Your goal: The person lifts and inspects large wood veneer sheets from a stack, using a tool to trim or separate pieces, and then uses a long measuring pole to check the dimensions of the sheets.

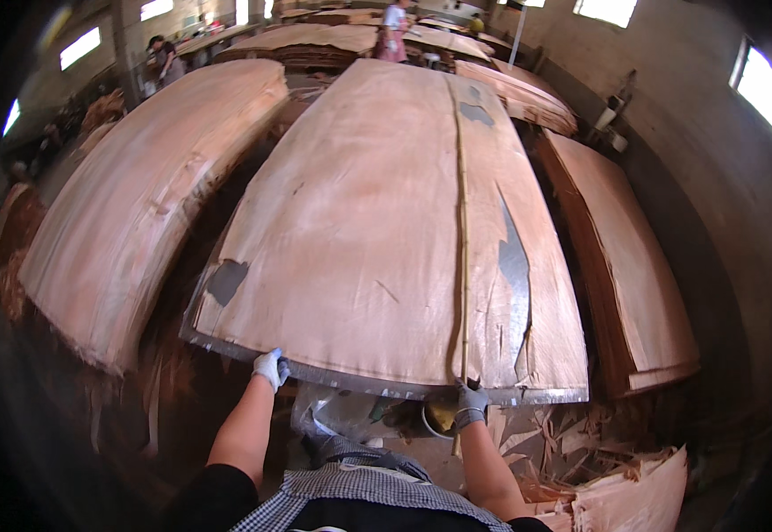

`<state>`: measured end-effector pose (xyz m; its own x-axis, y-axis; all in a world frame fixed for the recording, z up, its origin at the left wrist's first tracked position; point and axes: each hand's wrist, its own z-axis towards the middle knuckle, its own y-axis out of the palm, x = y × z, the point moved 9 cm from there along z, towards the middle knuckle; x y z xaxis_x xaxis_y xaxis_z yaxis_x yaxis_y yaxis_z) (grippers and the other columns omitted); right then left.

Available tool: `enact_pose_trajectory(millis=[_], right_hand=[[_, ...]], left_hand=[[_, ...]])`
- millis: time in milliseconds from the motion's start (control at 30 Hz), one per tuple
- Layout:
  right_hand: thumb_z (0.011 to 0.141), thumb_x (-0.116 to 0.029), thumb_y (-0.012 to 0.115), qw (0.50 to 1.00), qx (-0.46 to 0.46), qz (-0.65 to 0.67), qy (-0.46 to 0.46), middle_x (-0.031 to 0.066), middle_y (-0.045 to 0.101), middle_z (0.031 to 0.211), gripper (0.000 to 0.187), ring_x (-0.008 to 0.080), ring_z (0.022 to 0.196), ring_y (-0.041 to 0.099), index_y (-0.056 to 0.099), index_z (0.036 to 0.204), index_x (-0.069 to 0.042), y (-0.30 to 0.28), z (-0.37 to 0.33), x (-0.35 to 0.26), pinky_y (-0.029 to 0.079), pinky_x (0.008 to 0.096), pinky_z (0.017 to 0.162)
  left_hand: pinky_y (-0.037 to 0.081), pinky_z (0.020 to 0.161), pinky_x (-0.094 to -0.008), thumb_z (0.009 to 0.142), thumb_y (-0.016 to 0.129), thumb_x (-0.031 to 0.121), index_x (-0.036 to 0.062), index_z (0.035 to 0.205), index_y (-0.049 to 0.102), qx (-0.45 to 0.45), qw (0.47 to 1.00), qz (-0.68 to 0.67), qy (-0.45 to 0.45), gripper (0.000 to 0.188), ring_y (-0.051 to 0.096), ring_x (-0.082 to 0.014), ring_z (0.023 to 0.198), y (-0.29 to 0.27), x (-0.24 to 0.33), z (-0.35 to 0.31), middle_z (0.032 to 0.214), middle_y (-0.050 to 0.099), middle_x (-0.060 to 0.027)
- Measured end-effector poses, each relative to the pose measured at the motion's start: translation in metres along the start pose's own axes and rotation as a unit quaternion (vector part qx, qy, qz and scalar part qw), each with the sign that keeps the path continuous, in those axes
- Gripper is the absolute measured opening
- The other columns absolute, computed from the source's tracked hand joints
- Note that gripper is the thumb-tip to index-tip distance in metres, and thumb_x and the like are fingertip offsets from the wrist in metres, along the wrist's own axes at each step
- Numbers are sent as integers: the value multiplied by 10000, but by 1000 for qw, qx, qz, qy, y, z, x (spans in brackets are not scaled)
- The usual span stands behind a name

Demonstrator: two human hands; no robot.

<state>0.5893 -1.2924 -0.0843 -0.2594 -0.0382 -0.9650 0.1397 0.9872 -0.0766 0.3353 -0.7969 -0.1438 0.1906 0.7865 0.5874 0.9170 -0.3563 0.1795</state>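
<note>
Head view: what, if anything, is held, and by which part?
The left grip is at the near edge of the wood sheet, the right grip at the near part of the thin stick; whether either is held cannot be told.

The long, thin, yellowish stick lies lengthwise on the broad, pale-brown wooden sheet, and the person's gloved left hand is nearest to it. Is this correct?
Only the side is wrong: the head view shows the gloved right hand nearest to the long, thin, yellowish stick.

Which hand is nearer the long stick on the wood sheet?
Right: the right hand is at the near end of the stick; the left hand is farther left, by the edge of the wood sheet.
</note>
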Motion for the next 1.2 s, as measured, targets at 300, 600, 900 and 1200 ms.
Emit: enact_pose_trajectory(millis=[300,600,900,1200], right_hand=[[791,-123,656,995,-52,-19,81,50,608,763,122,155,555,570,586,842,-37,-18,-36,-2,495,278,429],[806,-116,652,995,-19,-92,35,20,528,535,154,114,388,476,536,720,-62,-26,-82,-15,342,244,347],[797,-130,664,998,-49,-26,32,16,483,491,178,110,323,406,532,707,-53,64,-180,-48,319,257,289],[836,-220,639,987,-143,44,64,47,559,548,173,136,382,469,570,772,-75,135,-208,-62,361,245,347]], left_hand=[[454,381,-256,823,624,300,135,796,541,24,999,45,18,186,545,-125,481,5,13,-35,652,575,-11],[473,370,-271,854,593,285,88,760,565,-33,998,54,-21,220,559,-125,435,7,14,-35,636,629,-49],[502,449,-303,826,637,349,146,796,562,-174,955,-199,-137,218,570,-137,516,-9,6,-20,658,608,-4],[385,456,-229,823,627,409,188,756,557,-50,967,-250,20,241,458,-54,485,-164,127,51,698,607,49]])
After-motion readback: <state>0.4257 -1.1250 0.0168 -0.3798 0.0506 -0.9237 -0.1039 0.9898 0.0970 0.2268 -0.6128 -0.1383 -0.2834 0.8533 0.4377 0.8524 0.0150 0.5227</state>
